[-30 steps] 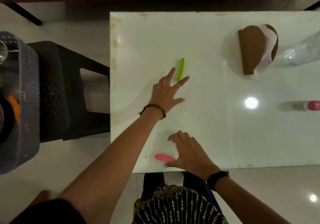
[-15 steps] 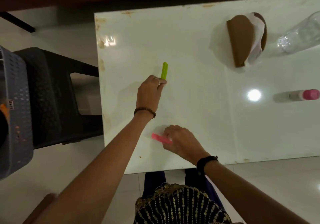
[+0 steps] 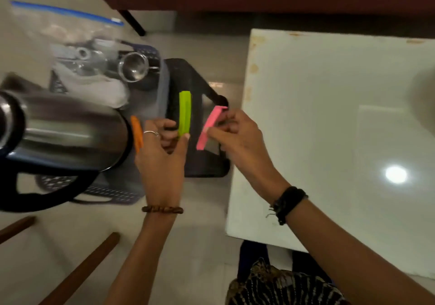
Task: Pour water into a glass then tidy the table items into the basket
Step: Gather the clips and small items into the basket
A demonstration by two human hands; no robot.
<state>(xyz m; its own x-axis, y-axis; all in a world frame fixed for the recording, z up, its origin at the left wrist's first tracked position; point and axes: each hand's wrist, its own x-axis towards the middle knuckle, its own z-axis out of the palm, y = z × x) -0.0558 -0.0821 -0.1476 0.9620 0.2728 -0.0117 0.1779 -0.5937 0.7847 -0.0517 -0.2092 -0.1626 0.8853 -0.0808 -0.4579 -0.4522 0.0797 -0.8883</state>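
The green clip (image 3: 184, 113) is pinched near its lower end between the thumb and curled fingers (image 3: 162, 128) of the left hand (image 3: 162, 154), and stands nearly upright above it. The pink clip (image 3: 209, 128) is gripped around its middle by the closed fingers (image 3: 229, 125) of the right hand (image 3: 237, 139), and is tilted, its top leaning right. Both clips are held in the air over the dark stool (image 3: 202, 125), just beside the basket (image 3: 113, 194), well clear of the bench (image 3: 329, 116).

The step in hand is judged to be carrying both clips to the basket. It is best done by bringing each clip fully past the basket rim before the fingers are loosened, and by aiming for the gap beside the steel kettle (image 3: 63, 130), where an orange clip (image 3: 137, 134) lies, so that nothing bounces out.

Both forearms are extended forward and leftward, wrists roughly level, backs of the hands upward.
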